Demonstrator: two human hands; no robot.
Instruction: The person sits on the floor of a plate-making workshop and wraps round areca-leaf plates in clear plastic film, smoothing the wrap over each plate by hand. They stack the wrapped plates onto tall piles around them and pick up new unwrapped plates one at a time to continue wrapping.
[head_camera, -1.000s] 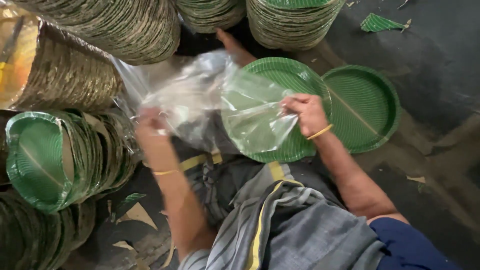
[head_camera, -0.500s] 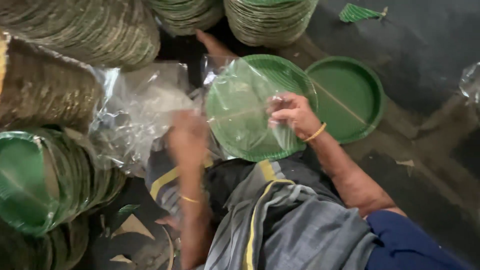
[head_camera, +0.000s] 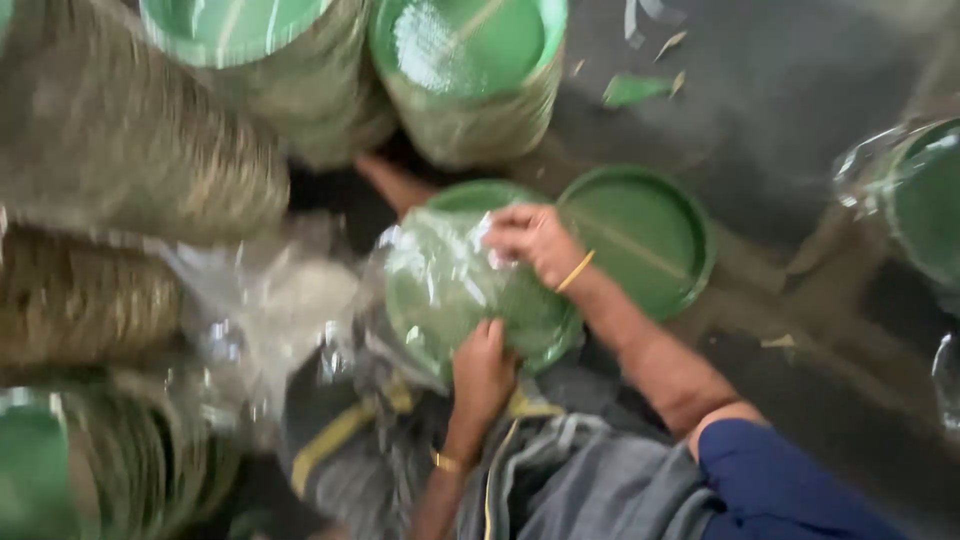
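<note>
A stack of round green plates rests on my lap, partly covered by a clear plastic bag that trails off to the left. My right hand grips the bag's film at the far rim of the stack. My left hand holds the near rim of the same stack through the plastic. Each wrist wears a thin yellow bangle. The picture is blurred, so the exact finger hold is unclear.
A single green plate lies on the dark floor just right of the stack. Tall stacks of green plates crowd the top and left. A plastic-wrapped stack sits at the right edge. Green scraps lie on the floor.
My left hand has moved from the loose bag on the left to the near rim of the stack. The bag now lies over the plates. The camera has shifted, bringing the wrapped stack into view.
</note>
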